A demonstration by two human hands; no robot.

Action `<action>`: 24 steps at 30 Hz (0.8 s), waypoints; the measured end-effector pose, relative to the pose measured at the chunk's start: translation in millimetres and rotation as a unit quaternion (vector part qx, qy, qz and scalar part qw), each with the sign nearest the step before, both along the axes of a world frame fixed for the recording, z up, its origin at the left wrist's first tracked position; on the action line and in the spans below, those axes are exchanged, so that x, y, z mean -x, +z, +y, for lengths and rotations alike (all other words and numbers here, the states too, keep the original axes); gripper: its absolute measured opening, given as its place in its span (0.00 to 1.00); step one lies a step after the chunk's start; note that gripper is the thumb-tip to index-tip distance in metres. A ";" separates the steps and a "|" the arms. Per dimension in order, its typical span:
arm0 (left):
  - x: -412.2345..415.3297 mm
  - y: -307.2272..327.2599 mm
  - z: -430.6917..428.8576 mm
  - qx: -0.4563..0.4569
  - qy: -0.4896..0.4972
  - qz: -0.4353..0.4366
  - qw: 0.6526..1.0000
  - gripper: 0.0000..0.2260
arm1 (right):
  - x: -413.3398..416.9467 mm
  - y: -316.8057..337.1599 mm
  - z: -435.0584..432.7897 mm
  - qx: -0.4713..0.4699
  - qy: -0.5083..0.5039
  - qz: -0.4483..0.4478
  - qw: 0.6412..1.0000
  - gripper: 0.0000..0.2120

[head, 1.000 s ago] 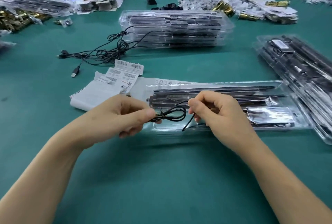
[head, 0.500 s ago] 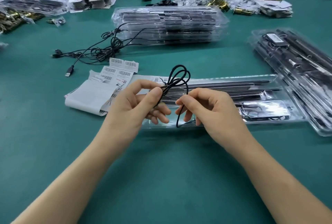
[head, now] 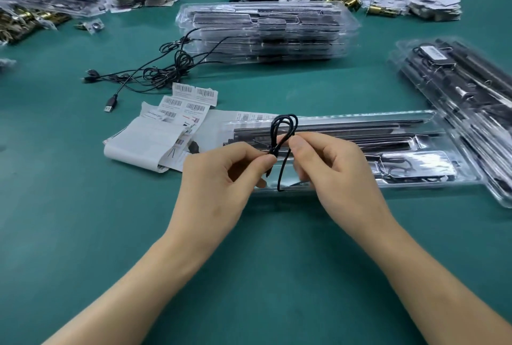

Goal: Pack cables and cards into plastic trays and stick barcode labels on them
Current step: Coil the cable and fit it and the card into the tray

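Note:
A thin black cable (head: 282,128), coiled into a small upright loop, is held above a long clear plastic tray (head: 360,123) that lies on the green table. My left hand (head: 219,178) pinches the coil at its base between thumb and forefinger. My right hand (head: 332,167) pinches the same cable just to the right, and a loose end hangs down between the hands. The tray holds dark strips and a wire part at its right end. Barcode label sheets (head: 191,101) and white paper lie left of the tray.
A tangle of loose black USB cables (head: 155,73) lies beyond the labels. A stack of filled clear trays (head: 266,31) stands at the back centre, another pile of trays (head: 465,95) at the right. Heaps of packaged parts line the far table edge.
The coiled cable has turned from lying flat between my hands to standing upright as a loop. Both hands have drawn closer together around it.

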State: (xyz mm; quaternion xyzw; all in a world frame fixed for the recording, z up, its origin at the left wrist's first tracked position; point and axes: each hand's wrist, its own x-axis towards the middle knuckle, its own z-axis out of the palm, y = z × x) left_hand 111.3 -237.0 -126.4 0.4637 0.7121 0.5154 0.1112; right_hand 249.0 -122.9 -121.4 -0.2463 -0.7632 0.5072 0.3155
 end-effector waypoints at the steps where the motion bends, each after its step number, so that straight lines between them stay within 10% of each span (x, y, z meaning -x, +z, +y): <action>1: -1.4 0.5 -0.1 0.002 -0.001 0.022 1.000 0.07 | 0.2 0.4 -1.9 0.009 0.013 0.002 1.000 0.15; 24: 41.8 32.2 -12.4 -0.005 -0.138 0.239 0.961 0.05 | -3.3 -3.2 4.2 -0.002 -0.023 -0.030 0.999 0.12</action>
